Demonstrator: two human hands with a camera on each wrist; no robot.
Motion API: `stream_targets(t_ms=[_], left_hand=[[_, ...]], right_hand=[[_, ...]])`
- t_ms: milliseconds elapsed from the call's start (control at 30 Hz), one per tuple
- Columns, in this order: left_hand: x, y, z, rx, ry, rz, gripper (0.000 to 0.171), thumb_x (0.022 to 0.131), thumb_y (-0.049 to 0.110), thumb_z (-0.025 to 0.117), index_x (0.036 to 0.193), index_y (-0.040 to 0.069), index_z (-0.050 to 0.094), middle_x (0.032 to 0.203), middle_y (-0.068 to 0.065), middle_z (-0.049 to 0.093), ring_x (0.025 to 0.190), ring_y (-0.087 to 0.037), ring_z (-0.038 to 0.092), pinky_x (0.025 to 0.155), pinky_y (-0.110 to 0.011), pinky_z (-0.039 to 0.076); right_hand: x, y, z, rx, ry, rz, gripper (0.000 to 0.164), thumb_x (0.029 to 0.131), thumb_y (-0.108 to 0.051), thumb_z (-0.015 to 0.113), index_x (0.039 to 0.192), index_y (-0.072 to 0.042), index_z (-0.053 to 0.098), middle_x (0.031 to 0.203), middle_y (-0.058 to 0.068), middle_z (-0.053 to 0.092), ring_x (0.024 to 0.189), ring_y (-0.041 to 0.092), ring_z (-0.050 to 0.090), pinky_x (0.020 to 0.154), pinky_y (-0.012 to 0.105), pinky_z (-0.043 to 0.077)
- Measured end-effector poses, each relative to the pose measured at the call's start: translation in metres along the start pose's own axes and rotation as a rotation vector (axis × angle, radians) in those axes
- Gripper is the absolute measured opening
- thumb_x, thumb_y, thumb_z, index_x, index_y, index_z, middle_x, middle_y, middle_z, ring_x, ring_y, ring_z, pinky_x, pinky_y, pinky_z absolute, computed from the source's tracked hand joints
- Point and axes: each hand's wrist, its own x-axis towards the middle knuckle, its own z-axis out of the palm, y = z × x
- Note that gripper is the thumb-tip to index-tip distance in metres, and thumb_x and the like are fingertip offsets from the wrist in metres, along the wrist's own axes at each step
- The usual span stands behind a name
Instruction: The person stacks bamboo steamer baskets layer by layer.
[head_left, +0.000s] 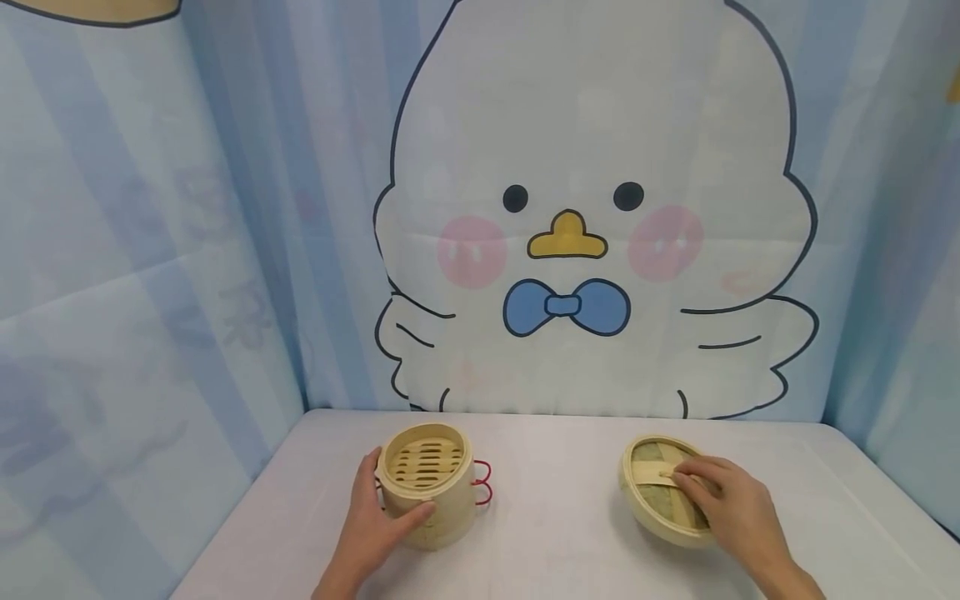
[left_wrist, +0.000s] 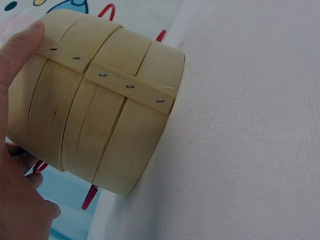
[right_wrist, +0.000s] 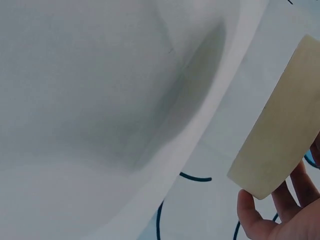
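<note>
On the left side of the table stands a two-tier bamboo steamer (head_left: 447, 510), its slatted rack (head_left: 426, 463) showing at the open top. Red loops (head_left: 483, 493) stick out from its sides. My left hand (head_left: 367, 525) grips the upper tier, thumb on the near wall and fingers round the left side. In the left wrist view, metal staples fasten the overlapping strips of the steamer's wall (left_wrist: 115, 135). My right hand (head_left: 738, 504) pinches the strap handle of the round bamboo steamer lid (head_left: 660, 502). The right wrist view shows the lid (right_wrist: 280, 120) raised above the table, its shadow below.
A white cloth covers the table (head_left: 555, 517), where a gap separates steamer and lid. Behind the table's far edge hangs a curtain (head_left: 570, 367) with a cartoon bird in a blue bow tie. Pale blue curtains (head_left: 135, 250) close off both sides.
</note>
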Motion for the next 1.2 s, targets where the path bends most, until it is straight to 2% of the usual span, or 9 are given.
stream_targets(t_ms=[367,633,1200], left_hand=[[0.0,-0.001,0.0,-0.001,0.004,0.022,0.115,0.076,0.042,0.089,0.155,0.0,0.018,0.155,-0.025,0.029,0.139,-0.044,0.032,0.11,-0.067,0.028],[0.001,-0.003,0.001,-0.018,0.003,0.022,0.115,0.075,0.04,0.09,0.156,0.001,0.019,0.155,-0.024,0.03,0.14,-0.043,0.032,0.111,-0.068,0.027],[0.001,-0.004,0.001,-0.038,-0.001,0.021,0.115,0.074,0.042,0.09,0.156,0.003,0.02,0.155,-0.022,0.031,0.141,-0.041,0.031,0.112,-0.067,0.026]], right_hand=[[0.003,-0.025,0.011,0.084,0.076,-0.064,0.012,0.09,-0.013,0.077,0.097,-0.004,0.078,0.115,0.02,0.069,0.115,0.046,0.059,0.096,0.062,0.046],[0.009,-0.052,0.019,0.172,0.021,-0.078,0.012,0.092,-0.016,0.076,0.1,-0.007,0.078,0.117,0.015,0.069,0.118,0.042,0.059,0.099,0.059,0.046],[0.02,-0.117,0.043,0.318,0.036,-0.166,0.006,0.089,-0.01,0.079,0.095,-0.009,0.079,0.108,0.005,0.072,0.115,0.031,0.063,0.098,0.049,0.052]])
